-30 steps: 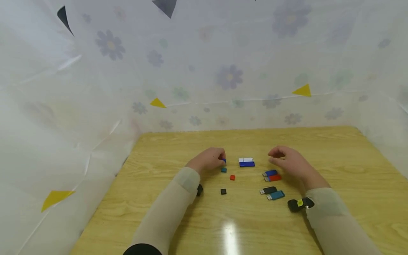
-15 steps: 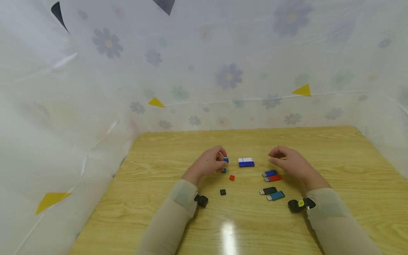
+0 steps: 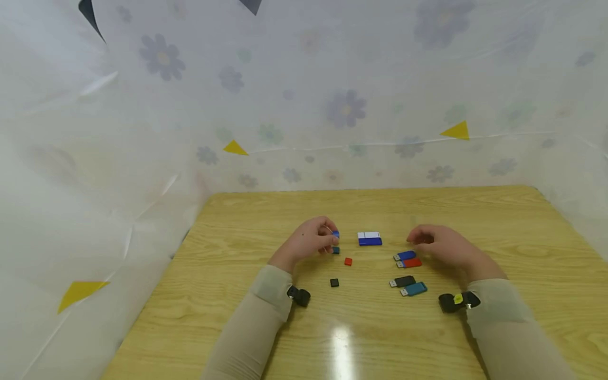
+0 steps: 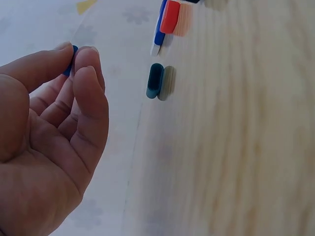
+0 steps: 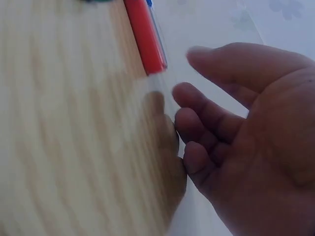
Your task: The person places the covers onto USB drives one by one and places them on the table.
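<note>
The left hand (image 3: 311, 243) pinches a small blue cap (image 3: 336, 234) between thumb and fingertips, lifted just off the wooden table (image 3: 266, 221). At its 3 o'clock lies a blue-and-white drive (image 3: 369, 239); at 5 o'clock sit a teal cap (image 3: 336, 250), a red cap (image 3: 348, 261) and a black cap (image 3: 334, 282). The right hand (image 3: 444, 248) hovers with fingers loosely curled, holding nothing (four uncapped drives sit just beside it): blue drive (image 3: 405, 255), red drive (image 3: 410, 262), black drive (image 3: 402, 281), teal drive (image 3: 414, 288).

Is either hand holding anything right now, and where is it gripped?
The left hand pinches a small blue cap between thumb and fingertips, gripping its flat sides. The right hand holds nothing, fingers loosely curled above the table.
</note>
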A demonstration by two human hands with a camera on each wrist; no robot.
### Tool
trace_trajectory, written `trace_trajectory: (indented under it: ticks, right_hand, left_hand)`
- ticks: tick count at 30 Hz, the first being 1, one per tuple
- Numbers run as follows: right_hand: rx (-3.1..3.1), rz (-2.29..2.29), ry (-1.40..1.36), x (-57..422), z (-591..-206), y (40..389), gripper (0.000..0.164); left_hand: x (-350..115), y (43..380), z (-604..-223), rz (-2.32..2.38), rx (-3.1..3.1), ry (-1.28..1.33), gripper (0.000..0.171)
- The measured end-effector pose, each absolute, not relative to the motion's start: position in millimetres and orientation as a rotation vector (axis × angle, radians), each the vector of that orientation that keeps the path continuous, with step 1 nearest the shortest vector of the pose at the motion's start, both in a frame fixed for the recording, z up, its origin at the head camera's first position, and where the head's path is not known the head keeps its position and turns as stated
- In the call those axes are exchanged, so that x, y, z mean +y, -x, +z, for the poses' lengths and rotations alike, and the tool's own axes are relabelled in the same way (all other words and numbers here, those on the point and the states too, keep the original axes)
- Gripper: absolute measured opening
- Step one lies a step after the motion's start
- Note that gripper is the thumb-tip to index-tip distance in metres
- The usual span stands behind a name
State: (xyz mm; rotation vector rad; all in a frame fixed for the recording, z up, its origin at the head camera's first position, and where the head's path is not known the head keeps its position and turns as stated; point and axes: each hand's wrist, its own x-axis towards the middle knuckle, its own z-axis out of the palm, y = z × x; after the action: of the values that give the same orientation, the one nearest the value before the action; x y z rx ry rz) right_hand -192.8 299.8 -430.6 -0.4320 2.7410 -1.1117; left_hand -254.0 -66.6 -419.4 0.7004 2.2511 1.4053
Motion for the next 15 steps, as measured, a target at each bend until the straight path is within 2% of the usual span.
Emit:
trace_trajectory:
  ticks: [8,15]
  right_hand:
    - [2.678,-1.039,0.572,308.8,-431.4,189.2,0.025]
    - [2.653,-1.048,0.659,304.2,-432.1,189.8,0.023]
  left_hand:
    - [-65.7,254.2,-422.5,1.406,2.238,-0.707,0.018]
    - [-69.1,254.5,-423.0,1.400,2.228,-0.716,0.016]
